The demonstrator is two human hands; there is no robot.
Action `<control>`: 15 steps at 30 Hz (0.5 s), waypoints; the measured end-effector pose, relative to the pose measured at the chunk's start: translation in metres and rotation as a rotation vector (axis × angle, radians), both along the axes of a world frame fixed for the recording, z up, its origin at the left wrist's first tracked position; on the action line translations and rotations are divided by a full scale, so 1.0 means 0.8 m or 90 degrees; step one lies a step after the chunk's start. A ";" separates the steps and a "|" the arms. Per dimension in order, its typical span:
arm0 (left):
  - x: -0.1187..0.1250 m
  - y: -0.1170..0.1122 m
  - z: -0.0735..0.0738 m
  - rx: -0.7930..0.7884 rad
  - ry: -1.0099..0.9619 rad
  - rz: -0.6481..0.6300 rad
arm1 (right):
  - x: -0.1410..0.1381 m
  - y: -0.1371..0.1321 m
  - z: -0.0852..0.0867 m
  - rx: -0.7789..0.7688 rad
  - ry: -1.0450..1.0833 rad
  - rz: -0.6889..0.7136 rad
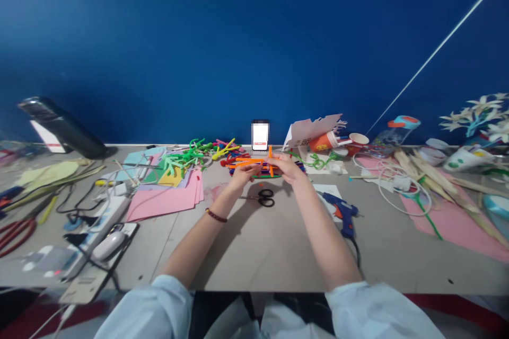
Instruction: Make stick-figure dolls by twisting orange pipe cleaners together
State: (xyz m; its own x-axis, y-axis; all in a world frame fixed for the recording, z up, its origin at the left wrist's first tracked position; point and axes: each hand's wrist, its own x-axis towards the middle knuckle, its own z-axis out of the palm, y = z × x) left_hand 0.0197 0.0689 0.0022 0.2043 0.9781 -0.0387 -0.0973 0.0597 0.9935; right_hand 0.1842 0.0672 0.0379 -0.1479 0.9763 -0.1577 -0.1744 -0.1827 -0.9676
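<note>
While pinched upright in the fingertips of the right hand [287,167], orange pipe cleaner [270,160] with long axis vertical, top end pointing up. Left hand [243,175] just beside, fingers curled closed around more orange stems [248,161] lying crosswise toward the right hand. Just below both hands on the worktop [278,249], black scissors [263,197]; below the right hand, blue glue gun [341,212].

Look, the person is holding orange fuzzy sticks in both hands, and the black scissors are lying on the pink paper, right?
Not quite. The head view shows the black scissors lying on the bare grey table, just below the hands, not on the pink paper, which sits off to the left. The rest is right: the left hand and right hand both hold orange fuzzy sticks.
</note>
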 end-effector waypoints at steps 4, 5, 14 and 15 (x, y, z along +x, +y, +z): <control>-0.021 0.008 0.005 0.080 0.014 -0.093 | 0.009 -0.002 0.000 0.056 -0.081 0.128; -0.027 0.010 0.009 0.074 0.044 -0.136 | 0.011 -0.002 -0.001 0.076 -0.116 0.160; -0.039 0.009 0.033 0.137 0.308 -0.138 | 0.010 -0.012 0.003 0.102 -0.435 0.251; -0.037 0.008 0.033 0.146 0.325 -0.124 | 0.007 -0.013 0.004 0.099 -0.468 0.230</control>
State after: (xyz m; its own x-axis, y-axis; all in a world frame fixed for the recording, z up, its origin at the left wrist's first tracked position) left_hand -0.0100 0.0755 0.0285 0.3923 0.9194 0.0286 0.3871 -0.1933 0.9015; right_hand 0.1900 0.0568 0.0414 -0.3679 0.9072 -0.2040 0.5558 0.0387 -0.8304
